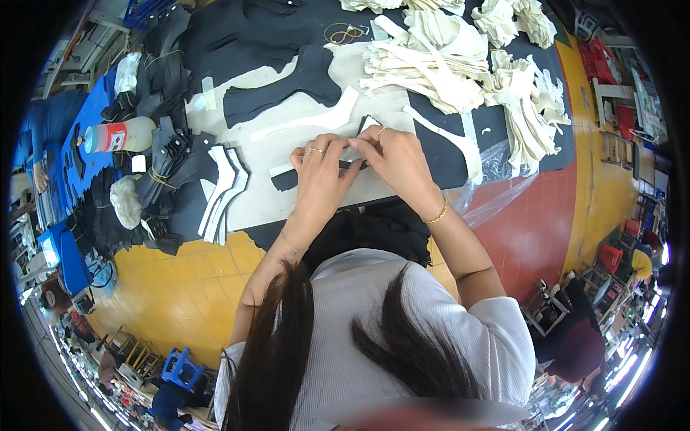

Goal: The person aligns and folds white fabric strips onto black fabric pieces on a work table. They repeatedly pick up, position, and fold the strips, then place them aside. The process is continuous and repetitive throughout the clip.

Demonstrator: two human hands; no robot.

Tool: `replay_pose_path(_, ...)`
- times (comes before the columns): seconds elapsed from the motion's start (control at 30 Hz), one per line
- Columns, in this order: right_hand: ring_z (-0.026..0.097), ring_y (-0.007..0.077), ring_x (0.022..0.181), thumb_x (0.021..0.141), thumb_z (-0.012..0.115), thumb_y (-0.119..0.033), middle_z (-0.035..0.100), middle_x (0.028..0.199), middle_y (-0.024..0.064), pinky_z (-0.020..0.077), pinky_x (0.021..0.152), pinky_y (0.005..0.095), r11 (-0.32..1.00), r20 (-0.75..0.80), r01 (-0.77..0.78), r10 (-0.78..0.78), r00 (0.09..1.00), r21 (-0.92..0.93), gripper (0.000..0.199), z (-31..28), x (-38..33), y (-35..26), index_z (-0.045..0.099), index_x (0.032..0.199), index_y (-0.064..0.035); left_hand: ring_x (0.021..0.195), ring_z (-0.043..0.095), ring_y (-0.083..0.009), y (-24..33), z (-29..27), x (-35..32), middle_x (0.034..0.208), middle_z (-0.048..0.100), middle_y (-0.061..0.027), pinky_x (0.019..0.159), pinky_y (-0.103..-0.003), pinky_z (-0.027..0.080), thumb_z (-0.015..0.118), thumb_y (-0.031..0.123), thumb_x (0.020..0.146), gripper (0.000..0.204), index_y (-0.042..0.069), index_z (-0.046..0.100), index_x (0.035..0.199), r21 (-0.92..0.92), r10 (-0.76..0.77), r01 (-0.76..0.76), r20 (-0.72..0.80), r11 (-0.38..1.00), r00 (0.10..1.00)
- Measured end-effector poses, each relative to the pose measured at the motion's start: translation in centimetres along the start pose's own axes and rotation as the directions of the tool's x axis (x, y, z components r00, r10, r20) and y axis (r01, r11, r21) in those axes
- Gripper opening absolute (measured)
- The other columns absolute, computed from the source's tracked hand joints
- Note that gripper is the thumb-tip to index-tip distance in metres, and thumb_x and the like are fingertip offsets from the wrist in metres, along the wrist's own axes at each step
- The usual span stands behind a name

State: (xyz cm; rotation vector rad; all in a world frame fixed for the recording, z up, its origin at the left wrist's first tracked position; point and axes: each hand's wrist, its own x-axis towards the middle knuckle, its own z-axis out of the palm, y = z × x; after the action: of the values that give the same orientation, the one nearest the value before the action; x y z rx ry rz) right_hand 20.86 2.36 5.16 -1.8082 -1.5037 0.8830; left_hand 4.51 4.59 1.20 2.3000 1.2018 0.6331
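The black fabric piece point(286, 179) lies under your hands, near the near edge of the pale sheet point(262, 154), its pale-edged left end showing beyond your left hand point(318, 172). A dark, white-edged tip shows just past the far side of your right hand point(397, 161); I cannot tell whether it belongs to the same piece. The fingers of your right hand are drawn together, thumb against forefinger, pinching the piece at its middle. Your left fingers bend over it just to the left, the thumb on the near side; I cannot tell whether they pinch or only press.

Just beyond your hands lies a white curved piece point(309, 121), and farther off a black curved piece point(280, 95). To your left, white-and-black curved pieces point(224, 190) overlap at the sheet's edge, with tied black bundles point(162, 179) and a bottle point(122, 136) with a red label farther left. To your right, a white strip point(456, 147) curves beside clear plastic point(496, 161). Cream fabric stacks point(431, 65) cover the table's point(566, 147) far right.
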Motion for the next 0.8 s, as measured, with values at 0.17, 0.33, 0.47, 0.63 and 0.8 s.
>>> replay_pose_path(0.17,0.067,0.0164,0.065,0.086,0.077,-0.014,0.071,0.08,0.0086,0.052,0.06,0.0266,0.978,-0.259,0.182,-0.149,0.954,0.106,0.014,-1.2,-0.7,-2.4,0.071,0.088,-0.0015,0.106,0.055,-0.0264,0.0,-0.3,0.3,0.111,0.06,-0.0061,0.094,-0.045,0.032,0.081,0.022,0.077,0.044,0.01,0.063,0.115,0.054,-0.048,0.047,0.006,0.997,0.999)
replay_pose_path(0.33,0.066,0.0102,0.075,0.086,0.075,0.003,0.07,0.088,0.0048,0.0538,0.071,0.0217,0.95,-0.49,0.284,-0.19,0.851,0.125,0.014,-5.5,-1.2,-2.5,0.067,0.096,0.0013,0.102,0.056,-0.0255,-0.1,-1.0,0.7,0.105,0.062,-0.0042,0.093,-0.043,0.032,0.082,0.024,0.077,0.033,0.01,0.071,0.105,0.019,-0.085,0.084,0.079,0.996,0.993)
replay_pose_path(0.47,0.058,0.0057,0.076,0.087,0.073,0.007,0.062,0.094,0.0033,0.0472,0.065,0.0189,0.897,-0.689,0.321,-0.025,0.724,0.304,0.043,-7.2,-1.6,-1.3,0.056,0.126,-0.0008,0.099,0.058,-0.0249,0.7,-1.0,0.7,0.099,0.063,-0.0029,0.092,-0.043,0.033,0.079,0.02,0.079,0.021,0.01,0.071,0.096,-0.001,-0.036,0.036,-0.032,0.999,0.999)
replay_pose_path(0.63,0.056,0.0049,0.079,0.09,0.069,0.008,0.057,0.097,0.0009,0.0455,0.07,0.0175,0.932,-0.657,0.233,0.007,0.754,0.277,0.035,-9.4,-3.0,0.1,0.059,0.123,0.0009,0.082,0.063,-0.0241,1.1,-2.4,0.1,0.086,0.068,-0.0018,0.092,-0.041,0.035,0.075,0.017,0.085,0.012,0.01,0.068,0.09,-0.086,-0.031,0.023,-0.087,0.996,0.996)
replay_pose_path(0.8,0.063,0.012,0.083,0.092,0.07,-0.001,0.061,0.101,0.0062,0.0536,0.075,0.0256,0.926,-0.547,0.221,-0.018,0.837,0.308,0.011,-9.1,-2.9,0.8,0.062,0.099,0.0027,0.077,0.063,-0.029,-0.2,-4.4,0.4,0.084,0.07,-0.0073,0.089,-0.04,0.041,0.068,0.012,0.091,0.009,0.006,0.064,0.095,-0.282,-0.154,0.156,0.03,0.947,0.988)
